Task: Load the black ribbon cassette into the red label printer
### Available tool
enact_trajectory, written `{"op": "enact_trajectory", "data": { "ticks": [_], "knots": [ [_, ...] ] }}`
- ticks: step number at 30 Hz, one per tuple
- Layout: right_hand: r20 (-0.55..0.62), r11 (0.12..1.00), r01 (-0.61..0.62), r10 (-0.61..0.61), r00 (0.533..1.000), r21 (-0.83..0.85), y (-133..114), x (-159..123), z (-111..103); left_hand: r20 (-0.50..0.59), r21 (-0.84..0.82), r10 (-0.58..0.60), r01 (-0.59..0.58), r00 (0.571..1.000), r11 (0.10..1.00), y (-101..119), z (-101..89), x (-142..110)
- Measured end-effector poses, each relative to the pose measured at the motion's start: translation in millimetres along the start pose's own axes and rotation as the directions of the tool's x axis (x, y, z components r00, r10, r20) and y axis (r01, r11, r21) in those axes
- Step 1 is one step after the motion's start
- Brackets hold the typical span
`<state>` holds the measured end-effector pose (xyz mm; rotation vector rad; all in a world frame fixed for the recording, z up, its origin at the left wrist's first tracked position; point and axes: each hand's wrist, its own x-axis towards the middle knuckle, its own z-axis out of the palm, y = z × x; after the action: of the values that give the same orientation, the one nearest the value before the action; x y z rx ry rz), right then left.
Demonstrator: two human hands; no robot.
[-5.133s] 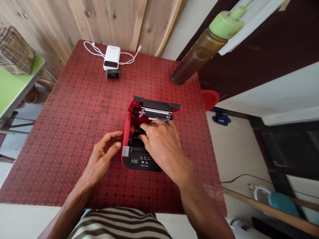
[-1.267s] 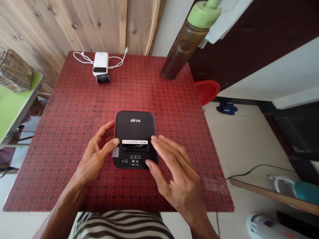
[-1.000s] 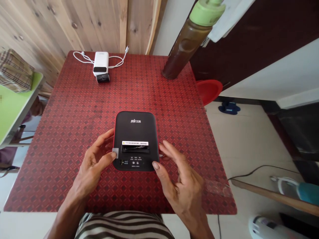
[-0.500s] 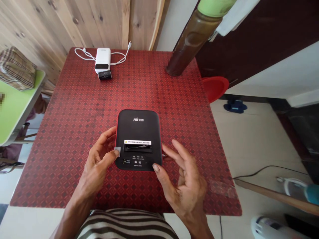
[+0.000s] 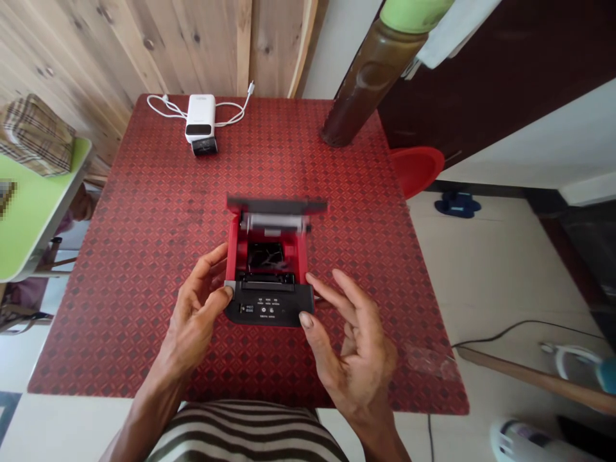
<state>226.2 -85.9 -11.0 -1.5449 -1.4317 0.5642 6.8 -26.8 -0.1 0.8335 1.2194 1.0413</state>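
A small red and black receipt printer (image 5: 269,309) sits on the red patterned table (image 5: 144,212) in front of me. Its lid (image 5: 276,206) stands open at the back and shows the dark paper bay. My left hand (image 5: 197,314) grips the printer's left side, thumb on the grey latch at the front left corner. My right hand (image 5: 356,346) is open with fingers spread. Its thumb touches the front right corner and its fingers hover beside the right side.
A white power bank (image 5: 200,117) with a white cable and a small black device (image 5: 205,147) lie at the table's far edge. A tall brown bottle with a green cap (image 5: 366,77) stands far right. A red stool (image 5: 416,168) sits beyond the right edge, a green table (image 5: 29,205) at the left.
The printer's lid, shut half a second ago, has sprung open and stands upright at the back. My left thumb stays on the grey latch. My right hand has barely moved.
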Motion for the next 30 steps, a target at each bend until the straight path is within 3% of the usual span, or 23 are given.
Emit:
{"op": "enact_trajectory", "data": {
  "ticks": [4, 7, 10, 12, 17, 21, 24, 27, 30],
  "knots": [
    [-0.079, 1.000, -0.002, 0.002, 0.997, 0.001, 4.4, 0.4, -2.4, 0.013, 0.043, 0.004, -0.005, 1.000, 0.999, -0.5, -4.1, -1.1],
    [-0.119, 0.986, 0.095, -0.112, 0.987, -0.137, 0.7, 15.5, -11.2, 0.039, 0.047, 0.027, -0.029, 0.999, 0.998, -1.7, -6.9, -0.2],
    [-0.041, 0.922, 0.274, -0.296, 0.954, -0.273, -11.1, 42.4, -17.4, 0.057, 0.036, 0.040, -0.042, 0.998, 0.998, -3.0, -9.9, 1.7],
    [0.056, 0.892, 0.343, -0.342, 0.938, -0.294, -19.0, 60.1, -15.5, 0.074, 0.024, 0.035, -0.037, 0.997, 0.999, -3.9, -12.3, 2.8],
    [0.195, 0.919, 0.292, -0.246, 0.950, -0.264, -26.9, 84.1, 3.5, 0.096, 0.003, 0.011, -0.011, 0.995, 1.000, -6.5, -17.4, 4.2],
    [0.223, 0.995, 0.060, -0.040, 0.974, -0.085, -30.5, 88.2, 8.8, 0.112, -0.016, 0.016, -0.014, 0.994, 1.000, -7.3, -18.5, 5.3],
    [0.304, 0.993, -0.109, 0.091, 0.948, 0.041, -34.5, 90.5, 2.6, 0.126, -0.037, 0.020, -0.016, 0.992, 0.999, -8.0, -19.9, 6.5],
    [0.360, 0.995, -0.075, 0.046, 0.932, 0.069, -35.6, 94.5, -3.3, 0.132, -0.033, 0.017, -0.013, 0.991, 0.999, -9.1, -21.7, 8.0],
    [0.418, 0.997, 0.048, -0.017, 0.908, -0.064, -35.8, 102.6, -1.0, 0.131, -0.031, 0.021, -0.017, 0.991, 0.999, -9.3, -22.2, 9.0]
  ]
}}
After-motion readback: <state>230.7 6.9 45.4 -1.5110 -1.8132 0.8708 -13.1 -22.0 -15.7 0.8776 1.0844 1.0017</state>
